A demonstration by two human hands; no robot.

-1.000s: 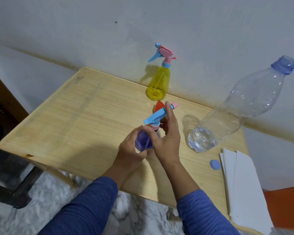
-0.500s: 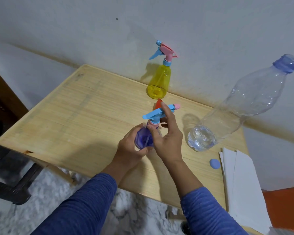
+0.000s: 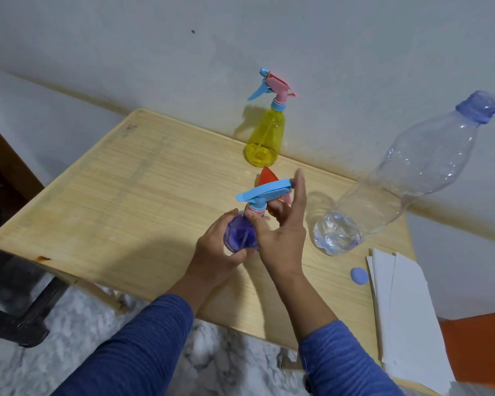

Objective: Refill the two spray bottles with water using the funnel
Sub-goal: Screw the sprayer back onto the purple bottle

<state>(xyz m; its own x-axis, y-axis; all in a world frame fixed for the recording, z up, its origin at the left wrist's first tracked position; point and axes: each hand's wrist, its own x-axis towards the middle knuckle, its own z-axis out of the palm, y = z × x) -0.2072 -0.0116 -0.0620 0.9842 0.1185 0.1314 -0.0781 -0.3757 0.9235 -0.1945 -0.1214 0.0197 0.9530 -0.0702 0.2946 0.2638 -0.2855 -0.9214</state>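
Note:
My left hand [image 3: 216, 252] grips the body of a purple spray bottle [image 3: 239, 235] standing near the table's middle. My right hand [image 3: 280, 230] pinches the collar under its blue spray head [image 3: 265, 191], with the index finger raised straight beside the nozzle. A red funnel [image 3: 266, 176] lies on the table just behind the spray head, partly hidden. A yellow spray bottle [image 3: 265, 138] with a pink and blue head stands at the back by the wall. To the right stands a large clear water bottle [image 3: 406, 178], uncapped, with a little water at the bottom.
The wooden table [image 3: 120, 201] stands against a white wall. A blue bottle cap [image 3: 358, 276] lies beside a stack of white paper [image 3: 400, 310] at the right edge. Dark furniture sits at the left, marble floor below.
The spray head has turned a little on the purple bottle under my right hand. My left hand keeps its hold on the body.

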